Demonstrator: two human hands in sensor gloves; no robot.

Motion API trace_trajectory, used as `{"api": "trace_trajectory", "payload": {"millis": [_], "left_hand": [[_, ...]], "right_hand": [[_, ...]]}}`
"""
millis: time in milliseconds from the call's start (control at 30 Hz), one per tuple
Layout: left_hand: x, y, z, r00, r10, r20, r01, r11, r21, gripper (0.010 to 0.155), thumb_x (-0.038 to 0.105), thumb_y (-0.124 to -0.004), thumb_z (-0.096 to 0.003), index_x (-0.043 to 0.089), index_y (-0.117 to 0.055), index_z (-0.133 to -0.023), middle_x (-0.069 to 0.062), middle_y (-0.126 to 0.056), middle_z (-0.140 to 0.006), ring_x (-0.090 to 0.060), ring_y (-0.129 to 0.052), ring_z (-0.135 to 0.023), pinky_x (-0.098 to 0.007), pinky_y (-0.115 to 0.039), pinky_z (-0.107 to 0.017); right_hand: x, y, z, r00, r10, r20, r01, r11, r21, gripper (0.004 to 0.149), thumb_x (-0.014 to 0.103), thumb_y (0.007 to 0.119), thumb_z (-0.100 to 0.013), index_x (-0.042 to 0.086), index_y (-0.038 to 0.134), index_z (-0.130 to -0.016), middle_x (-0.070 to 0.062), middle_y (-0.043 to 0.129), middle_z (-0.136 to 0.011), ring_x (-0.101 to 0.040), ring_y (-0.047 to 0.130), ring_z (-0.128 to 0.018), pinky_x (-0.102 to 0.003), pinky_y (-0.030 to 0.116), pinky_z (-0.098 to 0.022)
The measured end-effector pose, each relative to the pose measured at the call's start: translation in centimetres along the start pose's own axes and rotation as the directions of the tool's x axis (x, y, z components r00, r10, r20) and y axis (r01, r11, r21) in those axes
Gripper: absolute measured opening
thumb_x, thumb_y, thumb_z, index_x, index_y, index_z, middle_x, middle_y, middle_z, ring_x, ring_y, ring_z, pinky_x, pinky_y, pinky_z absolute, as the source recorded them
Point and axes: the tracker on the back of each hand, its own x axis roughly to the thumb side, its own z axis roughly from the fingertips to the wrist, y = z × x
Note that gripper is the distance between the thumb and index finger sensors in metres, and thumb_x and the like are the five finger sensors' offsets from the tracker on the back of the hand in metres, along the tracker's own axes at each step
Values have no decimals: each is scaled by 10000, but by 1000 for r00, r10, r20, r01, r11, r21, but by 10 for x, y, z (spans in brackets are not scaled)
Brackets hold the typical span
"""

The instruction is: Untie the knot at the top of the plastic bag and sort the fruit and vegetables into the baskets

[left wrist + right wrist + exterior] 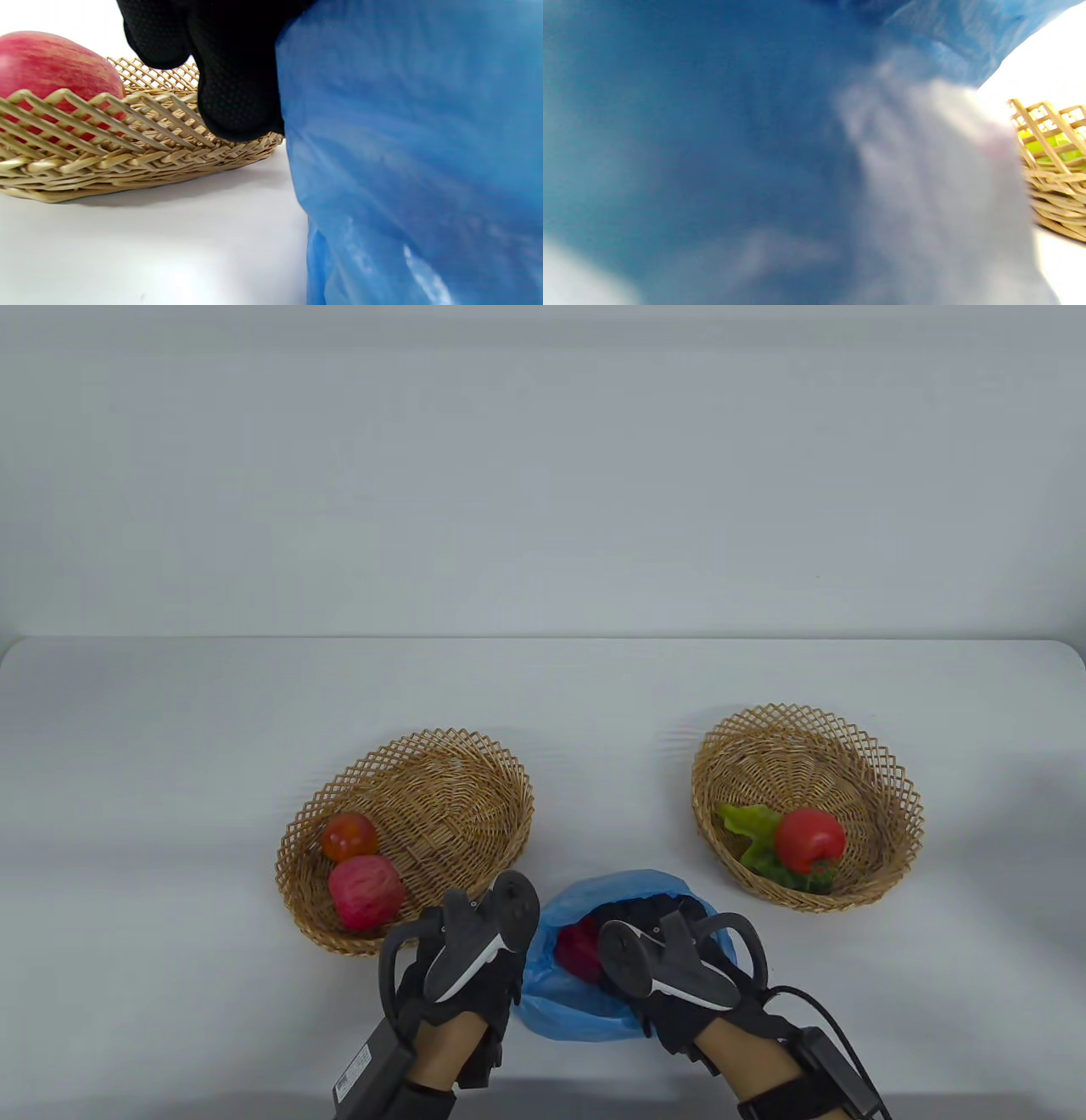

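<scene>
Blue bag (585, 1010) is sitting open on the worktop between both baskets, knot undone. Left basket (458, 797) is holding two fruits, right basket (806, 755) a tomato and greens. Left hand (462, 976) is pinching the bag's rim; right hand (679, 984) is reaching inside toward a red item (577, 948), grip hidden. At least one item left.

I'm working in what looks like a bare recording lab: a plain white bench (543, 712) against a blank grey-white wall (543, 458), and tracker-fitted sensor gloves with cables near me.
</scene>
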Motion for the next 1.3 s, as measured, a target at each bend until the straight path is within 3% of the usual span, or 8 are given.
{"api": "trace_trajectory", "payload": {"millis": [167,267,367,500,633,767,1133,1300], "left_hand": [[0,0,0,1000,5,6,-5,1000,-5,427,502,-763,-506,397,-784,-919,132,-978,-725,-103,-1004,-643,-463,-656,-790],[0,-1,0,1000,17,11,-17,1000,-13,427,503,-762,-506,397,-784,-919,133,-978,-724,-103,-1004,-643,-463,-657,-790],[0,-1,0,1000,18,11,-18,1000,-20,428,502,-763,-505,394,-786,-918,132,-980,-722,-103,-1005,-640,-463,-659,-788],[0,-1,0,1000,21,14,-21,1000,-17,427,503,-763,-505,394,-787,-918,132,-981,-718,-103,-1007,-634,-461,-662,-786],[0,-1,-1,1000,23,18,-22,1000,-20,428,502,-763,-505,392,-787,-918,132,-982,-716,-107,-1008,-630,-460,-663,-785],[0,-3,-2,1000,14,12,-13,1000,-26,427,500,-765,-505,389,-790,-916,130,-984,-714,-106,-1008,-628,-461,-666,-782],[-4,-3,-3,1000,5,-18,-5,1000,-4,428,492,-771,-499,373,-802,-909,119,-997,-681,-111,-1018,-589,-461,-684,-765],[-7,-2,-3,999,7,-33,-7,1000,3,427,486,-774,-498,366,-806,-906,115,-998,-674,-117,-1020,-579,-464,-685,-760]], "right_hand": [[3,0,1,998,-52,31,51,998,39,886,569,883,-354,432,358,-1054,-142,476,-1180,-402,525,-1092,-664,466,-761],[5,0,1,991,-129,43,128,992,19,758,550,893,-353,402,482,-973,-91,563,-1156,-359,632,-1084,-655,485,-768],[5,1,1,990,-130,46,129,991,29,831,540,898,-365,403,401,-1015,-113,541,-1158,-322,743,-1021,-652,498,-765],[12,7,-1,996,-39,82,26,987,156,959,538,915,-370,455,254,-1060,-175,389,-1187,-372,654,-1023,-689,436,-750],[18,6,2,995,-44,88,35,994,103,890,589,904,-341,400,383,-1038,-184,409,-1182,-452,597,-1064,-702,437,-746],[18,11,0,988,128,80,-138,981,135,1004,623,871,-346,395,217,-1073,-185,404,-1180,-442,711,-1025,-666,543,-731],[0,-16,8,963,-221,155,210,974,82,823,548,901,-356,412,456,-1034,-135,550,-1142,-396,806,-953,-631,621,-714],[-27,-40,21,853,-470,227,473,880,46,832,573,893,-350,410,457,-1039,-134,572,-1135,-387,824,-936,-621,638,-705]]}}
